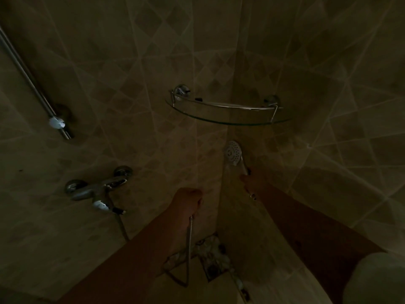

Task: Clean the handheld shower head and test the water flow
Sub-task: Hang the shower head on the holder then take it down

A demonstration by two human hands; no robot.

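Observation:
The scene is very dim. A round white shower head [233, 152] with a chrome handle stands upright in the tiled corner, its nozzle face turned toward me. My right hand [252, 183] is closed around the handle just below the head. My left hand [188, 200] is a fist gripping the metal shower hose [189, 235], which hangs down from it toward the floor. No water is visible coming from the nozzles.
A chrome mixer tap [96, 187] is on the left wall, with the hose joining below it. A slide rail [32, 82] runs up the far left. A glass corner shelf [228, 113] hangs above the shower head. A floor drain [213, 255] lies below.

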